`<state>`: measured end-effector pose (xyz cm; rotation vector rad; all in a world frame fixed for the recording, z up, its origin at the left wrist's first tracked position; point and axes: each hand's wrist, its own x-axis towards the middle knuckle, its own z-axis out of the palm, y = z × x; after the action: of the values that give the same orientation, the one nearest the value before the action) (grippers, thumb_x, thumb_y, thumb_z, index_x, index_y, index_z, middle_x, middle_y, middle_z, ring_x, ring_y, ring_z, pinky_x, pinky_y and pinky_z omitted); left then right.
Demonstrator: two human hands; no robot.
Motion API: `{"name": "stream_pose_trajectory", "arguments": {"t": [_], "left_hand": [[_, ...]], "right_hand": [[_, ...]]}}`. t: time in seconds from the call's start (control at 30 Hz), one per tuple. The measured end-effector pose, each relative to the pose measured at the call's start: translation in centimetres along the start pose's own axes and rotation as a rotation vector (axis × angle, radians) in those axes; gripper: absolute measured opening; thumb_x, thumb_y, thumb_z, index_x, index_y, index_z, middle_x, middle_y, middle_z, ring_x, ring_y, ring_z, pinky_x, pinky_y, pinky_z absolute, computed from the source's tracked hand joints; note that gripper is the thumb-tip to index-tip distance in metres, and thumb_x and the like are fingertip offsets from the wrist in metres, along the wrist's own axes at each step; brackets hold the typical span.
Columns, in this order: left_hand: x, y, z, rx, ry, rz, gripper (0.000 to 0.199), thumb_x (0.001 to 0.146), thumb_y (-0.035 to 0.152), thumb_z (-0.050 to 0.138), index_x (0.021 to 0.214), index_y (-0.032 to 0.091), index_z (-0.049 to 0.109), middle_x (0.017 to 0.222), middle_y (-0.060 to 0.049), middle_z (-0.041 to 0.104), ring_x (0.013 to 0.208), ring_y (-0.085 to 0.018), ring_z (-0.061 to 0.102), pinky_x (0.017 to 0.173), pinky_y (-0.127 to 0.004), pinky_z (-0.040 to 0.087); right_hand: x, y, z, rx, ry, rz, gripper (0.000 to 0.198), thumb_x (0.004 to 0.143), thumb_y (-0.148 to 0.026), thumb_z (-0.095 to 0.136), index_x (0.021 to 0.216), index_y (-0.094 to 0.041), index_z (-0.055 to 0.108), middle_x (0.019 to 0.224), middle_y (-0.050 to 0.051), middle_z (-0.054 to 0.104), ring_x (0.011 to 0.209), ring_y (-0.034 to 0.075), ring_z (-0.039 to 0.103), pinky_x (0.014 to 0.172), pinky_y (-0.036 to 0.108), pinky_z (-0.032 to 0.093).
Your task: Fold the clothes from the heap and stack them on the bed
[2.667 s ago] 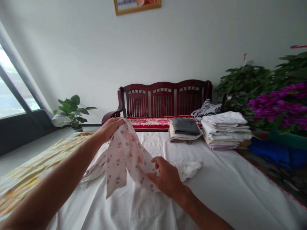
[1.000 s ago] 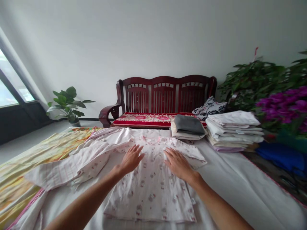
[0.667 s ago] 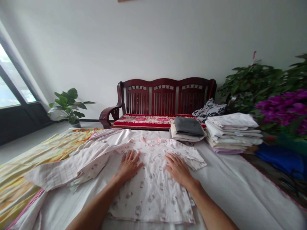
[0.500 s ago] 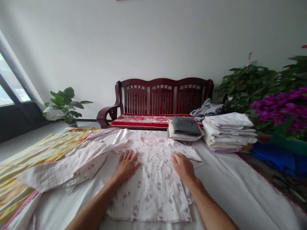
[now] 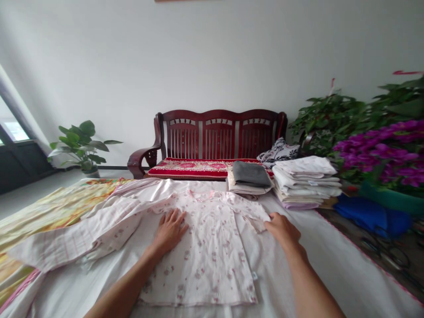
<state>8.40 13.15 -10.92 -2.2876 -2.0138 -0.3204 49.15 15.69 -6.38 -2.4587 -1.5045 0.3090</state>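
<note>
A small white shirt (image 5: pixel 207 247) with a pink collar and a scattered print lies spread out before me, its hem toward me. My left hand (image 5: pixel 170 230) rests flat on the shirt's left side, fingers spread. At the end of the right sleeve, my right hand (image 5: pixel 282 227) pinches the cuff between thumb and fingers. Under the shirt is a white sheet (image 5: pixel 331 265). To the left, another pale garment (image 5: pixel 69 240) with pink stripes lies crumpled, touching the shirt's left sleeve.
Behind the sheet stand a stack of folded white clothes (image 5: pixel 304 183) and a lower pile topped by a dark grey cloth (image 5: pixel 251 173). A yellow patterned cloth (image 5: pixel 49 207) covers the left. Beyond are a wooden bench (image 5: pixel 218 132), a potted plant (image 5: pixel 84 145) and purple flowers (image 5: pixel 380 152).
My right hand has moved from the shirt's upper right side outward to the sleeve end and now grips it. My left hand stays on the shirt. The view has shifted slightly.
</note>
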Motion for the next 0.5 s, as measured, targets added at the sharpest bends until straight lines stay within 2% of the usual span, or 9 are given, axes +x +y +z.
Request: {"name": "stream_pose_trajectory", "arguments": {"t": [0.07,0.13,0.23,0.3,0.33,0.4,0.47,0.5], "left_hand": [[0.0,0.0,0.0,-0.004,0.004,-0.002,0.053,0.098,0.044,0.042,0.147,0.025,0.049,0.156,-0.013,0.043,0.145,-0.031,0.035,0.117,-0.051,0.026],[-0.1,0.1,-0.1,-0.009,0.007,-0.001,0.052,0.098,0.044,0.042,0.146,0.025,0.050,0.156,-0.012,0.043,0.145,-0.031,0.035,0.117,-0.051,0.026],[-0.1,0.1,-0.2,-0.021,0.012,-0.004,0.051,0.098,0.043,0.042,0.146,0.026,0.050,0.155,-0.011,0.044,0.144,-0.030,0.037,0.118,-0.050,0.026],[-0.2,0.2,-0.3,-0.029,0.016,-0.008,0.051,0.098,0.042,0.043,0.145,0.026,0.050,0.155,-0.010,0.044,0.144,-0.030,0.037,0.118,-0.049,0.025],[-0.2,0.2,-0.3,-0.032,0.017,-0.010,0.050,0.098,0.042,0.043,0.145,0.026,0.051,0.155,-0.010,0.044,0.145,-0.030,0.036,0.118,-0.050,0.025],[-0.2,0.2,-0.3,-0.035,0.018,-0.011,0.050,0.097,0.041,0.044,0.144,0.026,0.051,0.155,-0.011,0.044,0.145,-0.030,0.036,0.118,-0.050,0.025],[-0.2,0.2,-0.3,-0.036,0.019,-0.010,0.050,0.098,0.041,0.043,0.144,0.026,0.052,0.155,-0.011,0.044,0.144,-0.031,0.037,0.118,-0.051,0.026],[-0.2,0.2,-0.3,-0.037,0.021,-0.009,0.050,0.098,0.040,0.043,0.144,0.026,0.052,0.155,-0.011,0.045,0.144,-0.031,0.037,0.117,-0.051,0.027]], "right_hand": [[0.4,0.5,-0.2,0.006,-0.039,0.006,0.034,0.082,-0.034,0.053,0.111,-0.028,0.070,0.117,0.012,0.070,0.107,0.032,0.067,0.080,0.038,0.049],[0.5,0.5,-0.3,0.013,-0.003,0.009,0.031,0.084,-0.034,0.050,0.106,-0.028,0.071,0.111,0.012,0.072,0.102,0.031,0.068,0.076,0.036,0.048],[-0.1,-0.4,-0.3,0.044,0.191,0.030,0.035,0.090,-0.036,0.045,0.113,-0.026,0.070,0.098,0.013,0.074,0.088,0.028,0.070,0.069,0.033,0.047],[-1.0,-1.6,0.1,0.101,0.391,-0.046,0.038,0.094,-0.036,0.041,0.118,-0.022,0.068,0.088,0.013,0.074,0.080,0.026,0.070,0.068,0.032,0.047],[-1.7,-2.4,0.5,0.147,0.478,-0.163,0.039,0.094,-0.035,0.041,0.119,-0.021,0.067,0.087,0.012,0.074,0.080,0.025,0.070,0.070,0.032,0.047],[-3.3,-4.1,1.6,0.253,0.542,-0.532,0.037,0.093,-0.028,0.044,0.122,-0.019,0.066,0.099,0.012,0.075,0.089,0.023,0.069,0.078,0.031,0.049],[-4.9,-5.5,2.8,0.305,0.391,-0.912,0.044,0.087,-0.015,0.048,0.127,-0.022,0.063,0.117,0.008,0.073,0.102,0.020,0.067,0.090,0.028,0.048],[-5.6,-6.0,3.4,0.306,0.273,-1.042,0.051,0.082,-0.008,0.048,0.129,-0.024,0.062,0.121,0.006,0.072,0.106,0.018,0.066,0.094,0.028,0.047]]}}
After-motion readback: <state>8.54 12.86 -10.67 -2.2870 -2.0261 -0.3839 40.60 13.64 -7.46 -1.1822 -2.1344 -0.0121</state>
